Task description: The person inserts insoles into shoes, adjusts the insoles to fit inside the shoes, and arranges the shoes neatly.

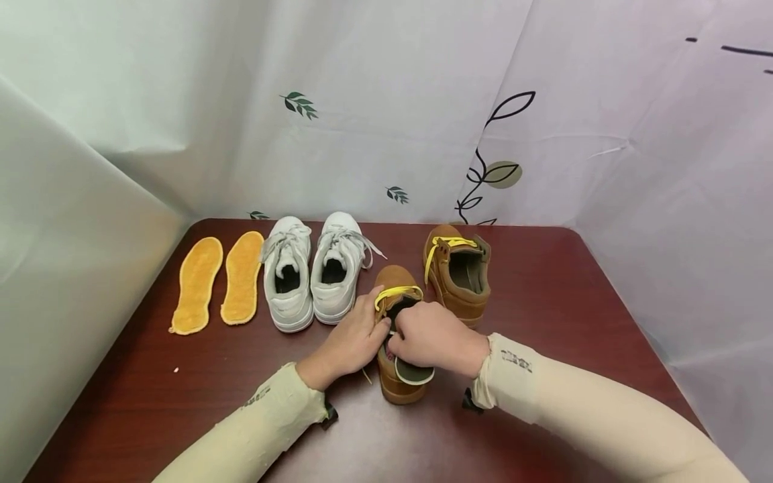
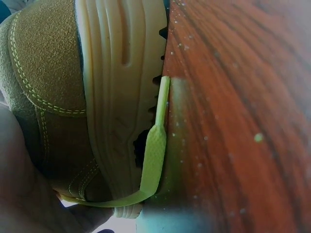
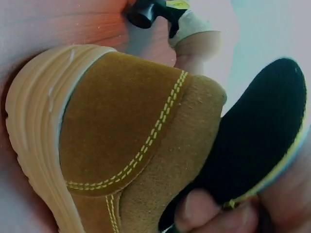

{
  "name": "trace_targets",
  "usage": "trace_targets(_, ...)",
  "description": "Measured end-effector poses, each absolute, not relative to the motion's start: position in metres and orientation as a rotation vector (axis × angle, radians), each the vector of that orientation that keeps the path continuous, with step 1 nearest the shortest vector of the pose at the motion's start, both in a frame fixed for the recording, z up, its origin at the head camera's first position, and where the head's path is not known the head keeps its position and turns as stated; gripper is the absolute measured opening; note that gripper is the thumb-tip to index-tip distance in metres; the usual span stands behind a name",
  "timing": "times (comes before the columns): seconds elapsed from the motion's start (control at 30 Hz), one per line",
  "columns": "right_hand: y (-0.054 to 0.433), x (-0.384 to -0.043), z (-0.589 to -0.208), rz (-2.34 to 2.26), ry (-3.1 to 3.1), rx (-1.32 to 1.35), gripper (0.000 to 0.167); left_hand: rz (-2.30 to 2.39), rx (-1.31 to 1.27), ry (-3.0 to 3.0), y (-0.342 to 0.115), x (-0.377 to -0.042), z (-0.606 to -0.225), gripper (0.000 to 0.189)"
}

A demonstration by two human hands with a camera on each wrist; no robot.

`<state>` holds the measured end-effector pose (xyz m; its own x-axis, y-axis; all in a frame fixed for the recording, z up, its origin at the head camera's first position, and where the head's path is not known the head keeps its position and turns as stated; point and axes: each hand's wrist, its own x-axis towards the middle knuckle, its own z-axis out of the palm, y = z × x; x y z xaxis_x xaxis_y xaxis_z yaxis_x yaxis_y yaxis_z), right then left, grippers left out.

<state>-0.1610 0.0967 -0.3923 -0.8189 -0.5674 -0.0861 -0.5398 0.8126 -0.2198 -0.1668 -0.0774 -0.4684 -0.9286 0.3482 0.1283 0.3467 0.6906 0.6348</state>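
Observation:
A brown suede shoe (image 1: 400, 391) with yellow laces stands on the table, its toe pointing away from me. My left hand (image 1: 352, 341) grips its left side near the laces, with the thumb at the collar. A dark insole (image 3: 262, 126) with a pale edge sticks up out of the shoe's opening at the heel. My right hand (image 1: 436, 337) pinches this insole over the opening; the insole's front part is hidden inside the shoe. In the left wrist view a loose yellow lace (image 2: 154, 155) hangs down beside the sole.
The matching brown shoe (image 1: 447, 282) stands behind and to the right. Two white sneakers, a left one (image 1: 290, 307) and a right one (image 1: 331, 300), stand further left. Beyond them lie two orange insoles (image 1: 197, 285). White curtains (image 1: 374, 121) close in the red-brown table (image 1: 561, 302).

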Motion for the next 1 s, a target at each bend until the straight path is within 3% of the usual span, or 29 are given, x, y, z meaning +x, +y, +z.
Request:
trace_targets(0.17, 0.097, -0.155, -0.392, -0.106, 2.923, -0.872, 0.031, 1.073, 0.582, 2.884, -0.077, -0.166, -0.470, 0.065)
trace_targets(0.37, 0.104, -0.147, -0.383, 0.004, 2.810, -0.781, 0.054, 1.082, 0.581, 2.899, -0.076, -0.165, -0.469, 0.065)
trace_targets(0.7, 0.107, -0.151, -0.375, -0.225, 2.679, -0.857, 0.039, 1.078, 0.565, 2.900, -0.077, -0.165, -0.468, 0.066)
trace_targets(1.0, 0.102, -0.157, -0.380, -0.358, 2.691, -0.862, 0.036, 1.092, 0.563, 2.905, -0.076, -0.166, -0.468, 0.065)
